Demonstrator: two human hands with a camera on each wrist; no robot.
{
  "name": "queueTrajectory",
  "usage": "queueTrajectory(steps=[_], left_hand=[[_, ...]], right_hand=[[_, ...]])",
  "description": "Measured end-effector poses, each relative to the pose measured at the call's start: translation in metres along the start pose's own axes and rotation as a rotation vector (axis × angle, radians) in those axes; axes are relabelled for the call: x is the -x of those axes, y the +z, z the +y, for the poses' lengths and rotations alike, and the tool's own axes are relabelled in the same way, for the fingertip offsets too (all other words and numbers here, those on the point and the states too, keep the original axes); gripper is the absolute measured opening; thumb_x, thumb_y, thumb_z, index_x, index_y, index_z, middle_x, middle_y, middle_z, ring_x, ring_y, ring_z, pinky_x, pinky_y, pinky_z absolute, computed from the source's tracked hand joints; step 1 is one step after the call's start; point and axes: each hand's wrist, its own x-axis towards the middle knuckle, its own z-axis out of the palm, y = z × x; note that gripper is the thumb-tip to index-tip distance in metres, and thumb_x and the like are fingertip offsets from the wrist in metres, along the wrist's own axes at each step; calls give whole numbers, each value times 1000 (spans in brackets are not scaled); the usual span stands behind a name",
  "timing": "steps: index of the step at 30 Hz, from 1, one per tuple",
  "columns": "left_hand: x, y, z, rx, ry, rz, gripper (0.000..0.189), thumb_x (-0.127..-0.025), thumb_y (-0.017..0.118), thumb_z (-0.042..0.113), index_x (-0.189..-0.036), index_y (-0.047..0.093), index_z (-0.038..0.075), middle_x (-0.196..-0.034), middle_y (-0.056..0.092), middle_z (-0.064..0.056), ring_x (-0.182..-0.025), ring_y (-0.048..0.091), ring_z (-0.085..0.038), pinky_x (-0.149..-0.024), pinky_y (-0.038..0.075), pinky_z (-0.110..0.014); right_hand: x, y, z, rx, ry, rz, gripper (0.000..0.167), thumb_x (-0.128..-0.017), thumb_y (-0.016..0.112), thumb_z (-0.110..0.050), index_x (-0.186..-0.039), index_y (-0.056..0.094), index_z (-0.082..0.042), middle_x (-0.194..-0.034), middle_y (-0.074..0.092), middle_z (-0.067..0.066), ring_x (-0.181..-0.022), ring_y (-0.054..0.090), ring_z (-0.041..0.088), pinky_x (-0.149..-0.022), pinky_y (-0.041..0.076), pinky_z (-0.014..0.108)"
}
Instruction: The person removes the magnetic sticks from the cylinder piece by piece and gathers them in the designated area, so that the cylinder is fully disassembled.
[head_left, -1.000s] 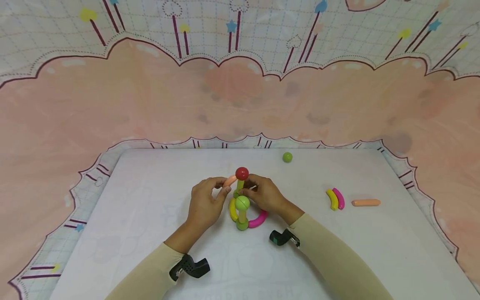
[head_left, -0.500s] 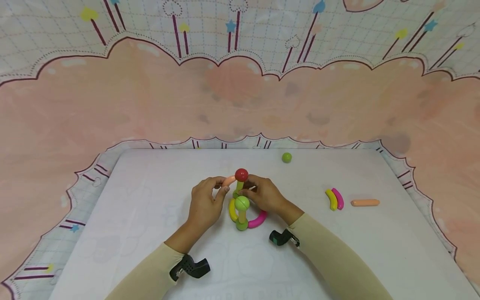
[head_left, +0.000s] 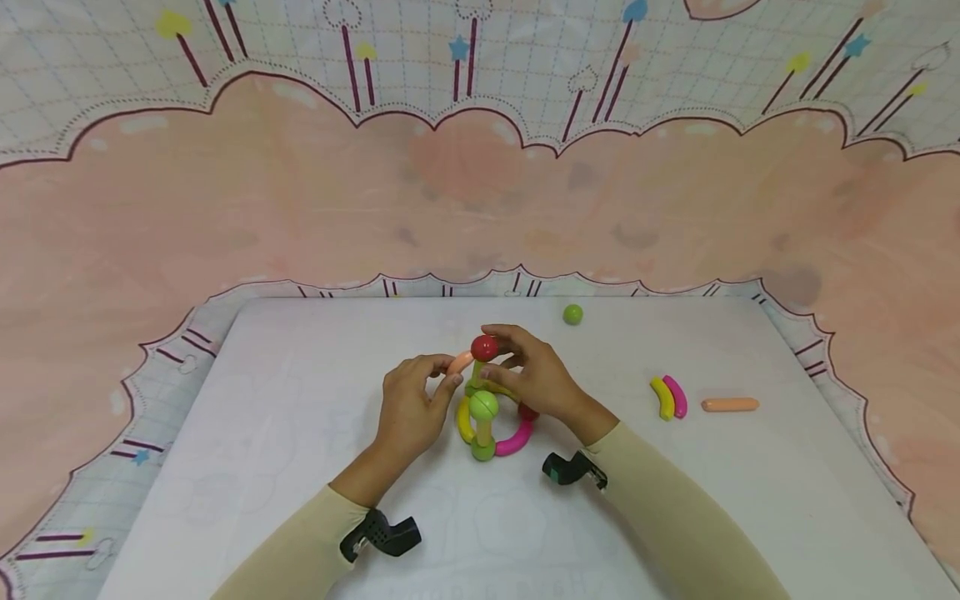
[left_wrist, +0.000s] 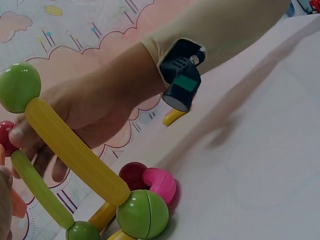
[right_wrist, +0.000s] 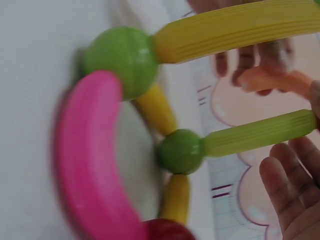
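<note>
Orange stick [head_left: 460, 362] is pinched by the left hand [head_left: 415, 402], red ball [head_left: 483, 347] by the right hand [head_left: 543, 379]

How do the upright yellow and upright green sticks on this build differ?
The yellow stick is topped by a light green ball, the green stick by a red ball. The yellow stick stands nearer the person, the green stick farther off. Both rise from green base balls.

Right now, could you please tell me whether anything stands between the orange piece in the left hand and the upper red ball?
Nothing visible does: in the head view, the orange piece, pinched by the left hand, reaches up to the upper red ball. The right hand is at the ball's other side, not in between.
</note>
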Motion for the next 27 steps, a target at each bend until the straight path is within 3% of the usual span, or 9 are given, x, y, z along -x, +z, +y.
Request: queueTrajectory(steps=[11,22,27], left_hand=[[1,1,0,-14,-19,-11,27,-95,75,22,-117,70,8,-110,72,-5,-104,62,-25,-100,38,-53],[2,-1,1,28,-11,-4,28,-95,74,21,-118,70,6,-106,73,-6,-102,62,-25,-101,37,-53],[2,-2,-2,50,-38,-10,29,-95,72,21,-119,69,5,-98,73,-3,-104,62,-25,-102,36,-52]], right_hand=[[-1,-2,-10,1,26,23,58,-87,84,-13,-139,59,-17,-117,72,2,-98,69,18,-95,51,55],[-1,-5,-11,-12,-1,33,52,-85,85,-13,-133,64,-12,-109,75,3,-99,72,20,-93,51,57],[-3,-6,-9,-3,11,35,55,-84,85,-11,-134,62,-14,-111,75,3,-101,72,18,-96,52,50]])
